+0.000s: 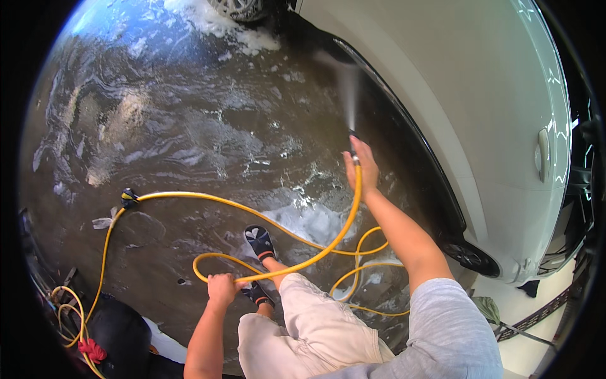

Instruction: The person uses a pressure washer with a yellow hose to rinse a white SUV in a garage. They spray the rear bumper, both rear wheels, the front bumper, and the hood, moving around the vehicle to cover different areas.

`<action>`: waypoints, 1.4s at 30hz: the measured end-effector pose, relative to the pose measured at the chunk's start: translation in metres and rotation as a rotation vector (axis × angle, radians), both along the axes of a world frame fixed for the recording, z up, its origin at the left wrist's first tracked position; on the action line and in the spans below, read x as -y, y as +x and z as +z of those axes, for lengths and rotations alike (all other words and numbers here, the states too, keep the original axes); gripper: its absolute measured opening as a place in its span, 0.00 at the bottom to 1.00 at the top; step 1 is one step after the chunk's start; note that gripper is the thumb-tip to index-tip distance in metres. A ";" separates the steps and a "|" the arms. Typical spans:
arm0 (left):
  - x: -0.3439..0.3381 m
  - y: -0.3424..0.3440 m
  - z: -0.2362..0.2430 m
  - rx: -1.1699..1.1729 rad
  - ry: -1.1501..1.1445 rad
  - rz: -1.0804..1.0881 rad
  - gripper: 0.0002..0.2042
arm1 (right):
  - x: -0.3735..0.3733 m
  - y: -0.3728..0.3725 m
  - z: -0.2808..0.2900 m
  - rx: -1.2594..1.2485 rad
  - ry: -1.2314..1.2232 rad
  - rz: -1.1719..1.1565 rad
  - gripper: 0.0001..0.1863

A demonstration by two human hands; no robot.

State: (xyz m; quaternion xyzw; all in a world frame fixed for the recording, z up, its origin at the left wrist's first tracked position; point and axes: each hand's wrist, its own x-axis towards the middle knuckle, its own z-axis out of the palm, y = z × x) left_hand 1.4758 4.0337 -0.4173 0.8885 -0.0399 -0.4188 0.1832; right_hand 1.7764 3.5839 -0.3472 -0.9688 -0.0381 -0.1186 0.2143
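Observation:
My right hand (364, 165) is closed round the dark spray nozzle (354, 134) at the end of a yellow hose (323, 251). A white fan of water (350, 95) shoots from the nozzle toward the lower side of a white car (435, 101) on my right. Lower and to the left, my left hand (223, 289) is wrapped round the same hose. Between my two hands the hose curves across in front of my legs. Its other loops lie on the wet floor. The car's black sill (404, 117) runs along its lower edge, close to my right hand.
Water and foam (309, 221) cover parts of the dark floor (208, 126). A dark coupling (129, 198) joins the hose at the left. A black rounded object (120, 331) with a red cloth (92, 350) stands at the lower left. A car wheel (238, 9) shows at the top.

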 end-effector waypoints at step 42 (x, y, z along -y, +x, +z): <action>-0.474 0.268 0.233 0.696 -0.045 0.007 0.27 | -0.333 0.089 0.129 0.186 0.600 -0.624 0.21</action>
